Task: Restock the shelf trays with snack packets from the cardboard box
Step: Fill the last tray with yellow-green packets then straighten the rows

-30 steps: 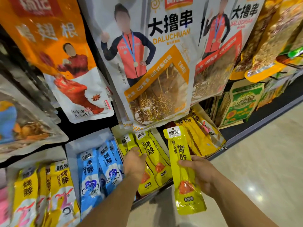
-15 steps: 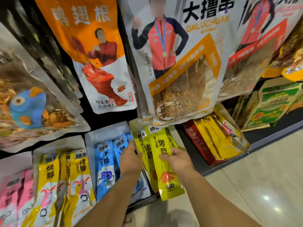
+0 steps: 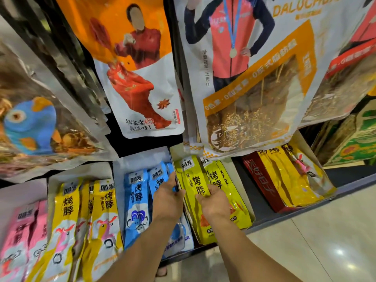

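While your right hand (image 3: 215,204) pinches the long glossy yellow snack packet (image 3: 195,192) lying in the white shelf tray (image 3: 251,210), your left hand (image 3: 167,200) curls over the tray's edge just beside it, touching the blue packets (image 3: 138,200).

a dark shop shelf (image 3: 345,176) carries white open-topped trays (image 3: 140,161) side by side, filled with long pink (image 3: 18,231), yellow (image 3: 67,210), blue (image 3: 136,200) and bright yellow snack packets (image 3: 193,180)

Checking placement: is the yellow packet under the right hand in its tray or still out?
In: the yellow packet lies among others inside the tray, right hand on it.
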